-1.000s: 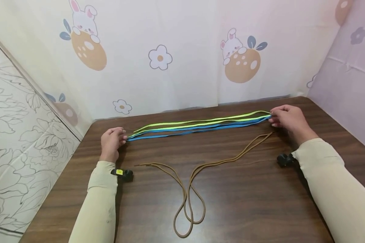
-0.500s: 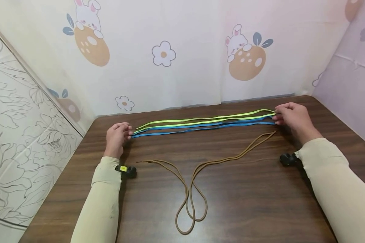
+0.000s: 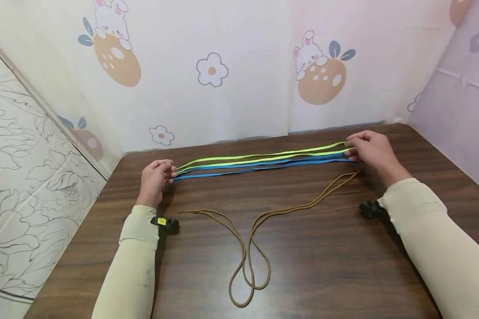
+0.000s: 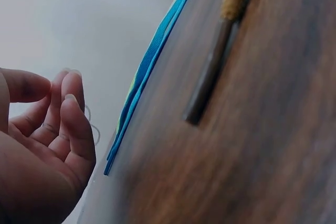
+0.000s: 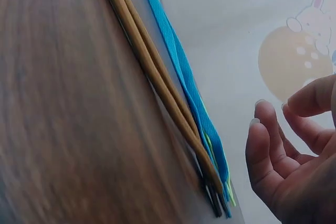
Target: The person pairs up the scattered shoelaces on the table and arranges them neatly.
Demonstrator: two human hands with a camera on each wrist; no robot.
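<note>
Flat neon-yellow shoelaces (image 3: 231, 157) and blue shoelaces (image 3: 263, 167) lie stretched side by side across the back of the table. My left hand (image 3: 154, 179) hovers at their left end, thumb and fingertips close together. In the left wrist view the blue tips lie apart from that hand, with nothing visible in its fingers. Over the right end is my right hand (image 3: 372, 153), fingers loosely bent. The right wrist view shows lace tips lying beside this hand (image 5: 294, 150), not in its fingers. Round brown shoelaces (image 3: 287, 213) lie nearer the front, looped in the middle, with dark tips.
The brown wood-grain table (image 3: 323, 266) meets a patterned curtain (image 3: 255, 97) along its back edge. A floral panel (image 3: 16, 186) stands at the left. A small black camera (image 3: 167, 225) sits on the left wrist, another (image 3: 370, 209) on the right.
Both hands have let go of the yellow and blue laces, which now lie slightly more spread. The right hand has shifted a little left. The brown laces have stayed put.
</note>
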